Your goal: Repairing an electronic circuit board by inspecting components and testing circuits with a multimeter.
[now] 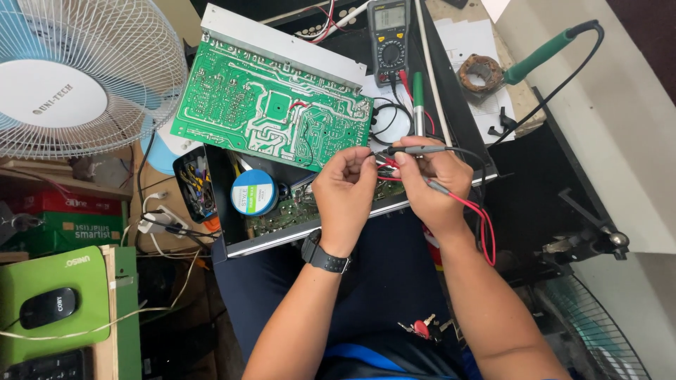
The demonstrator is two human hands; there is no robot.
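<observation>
**Two hands on the meter leads over an opened chassis**

Nearest to the person, a bunch of keys point(421, 328) with a red tag lay on the lap, below both forearms. The left hand point(345, 191), a black watch point(323, 257) on its wrist, was curled with its fingertips pinched at the tip of a probe. The right hand point(431, 179), touching the left at the fingertips, grasped the black probe point(417, 150), which lay sideways across its fingers, and also held the red probe point(439, 187); its red lead point(484, 232) looped down beside the right wrist.

Just under both hands sat the open black chassis point(296, 236). To the left of the left hand a blue-and-white round reel point(253, 191) rested inside it. Just beyond the left hand, a large green circuit board point(271, 109) lay tilted up, solder side showing. Beyond the right hand stood a green-handled tool point(418, 102), and farther on a black multimeter point(389, 41). Well off to the right, a soldering iron point(542, 55) with a green grip rested on the desk point(521, 112). Far to the left stood a white fan point(77, 74).
</observation>
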